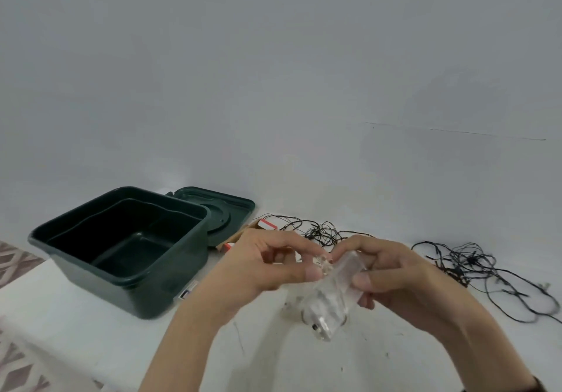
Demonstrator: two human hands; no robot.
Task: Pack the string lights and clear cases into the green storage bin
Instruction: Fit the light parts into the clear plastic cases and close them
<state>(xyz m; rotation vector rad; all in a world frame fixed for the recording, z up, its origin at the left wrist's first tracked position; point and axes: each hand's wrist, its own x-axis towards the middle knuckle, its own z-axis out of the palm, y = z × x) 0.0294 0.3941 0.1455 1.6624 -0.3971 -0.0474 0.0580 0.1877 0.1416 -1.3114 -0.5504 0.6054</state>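
clear case [331, 294], held over the worktop [91, 330] near its front edge, right of the open green storage bin [158, 294]: left hand [267, 267] pinches its far end, right hand [392, 273] wraps its side, fingers of both closed on it. judged light, rigid, smooth, likely slippery and brittle; best gripped across the flat sides. transparent, oblong, a small dark part at the near end. string lights [465, 264] lie loose towards the right edge

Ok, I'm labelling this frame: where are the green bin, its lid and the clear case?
green bin [176, 270], head view, outer side wall
lid [234, 209], head view, flat face
clear case [333, 296], head view, its middle
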